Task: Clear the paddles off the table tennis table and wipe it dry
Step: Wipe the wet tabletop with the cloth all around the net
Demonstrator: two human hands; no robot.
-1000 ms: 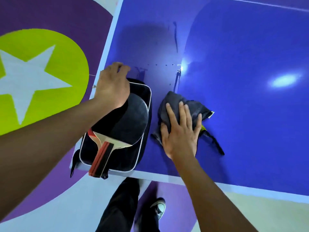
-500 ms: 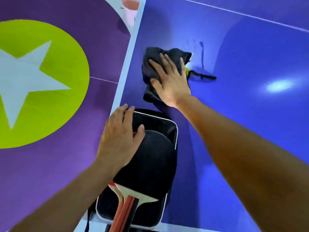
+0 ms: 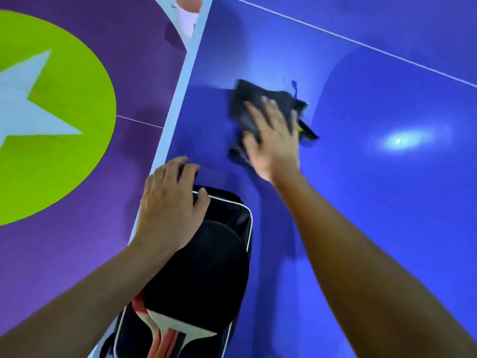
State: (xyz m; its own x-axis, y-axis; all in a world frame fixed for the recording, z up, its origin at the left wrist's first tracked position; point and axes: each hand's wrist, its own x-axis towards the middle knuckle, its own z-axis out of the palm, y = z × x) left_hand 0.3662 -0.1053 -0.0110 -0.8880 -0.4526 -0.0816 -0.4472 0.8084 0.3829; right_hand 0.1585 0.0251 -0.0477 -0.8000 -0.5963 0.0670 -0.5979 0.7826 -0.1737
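Pressing a dark cloth point(image 3: 258, 99) to the table point(image 3: 387, 202), right hand point(image 3: 273, 140) spread; left hand point(image 3: 170, 210) relaxed on paddle case point(image 3: 227, 206).

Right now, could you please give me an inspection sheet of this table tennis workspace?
Surface: glossy blue table tennis table; cannot tell whether it is wet.
Job's things: crumpled dark grey cloth lies on the table; black-rubber paddles with red-and-wood handles lie on a black case with white piping beside the table's left edge.
Clutter: nothing seen.
Fingers: right hand presses flat on the cloth; left hand rests on the case's far end, fingers reaching the table's edge.
Cables: nothing seen.
Surroundings: purple floor with a lime-green circle and white star; a blurred pink object beyond the table.
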